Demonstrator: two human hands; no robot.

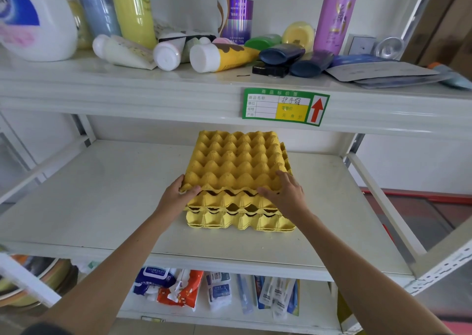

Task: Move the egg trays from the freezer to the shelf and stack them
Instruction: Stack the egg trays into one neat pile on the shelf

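A stack of yellow egg trays [240, 217] stands on the white middle shelf [102, 202]. The top yellow tray [233, 161] lies on the stack, a little askew and not nested flat at the near edge. My left hand [178, 197] grips the top tray's near left corner, thumb on top. My right hand [286, 194] holds the near right corner, fingers spread over the tray's edge and thumb along its front. The freezer is out of view.
The upper shelf [178, 89] hangs low over the trays and carries bottles and tubes, with a green price label [284, 106] on its front edge. Below are wipes packets [178, 288]. A slanted metal brace [383, 207] bounds the shelf's right side.
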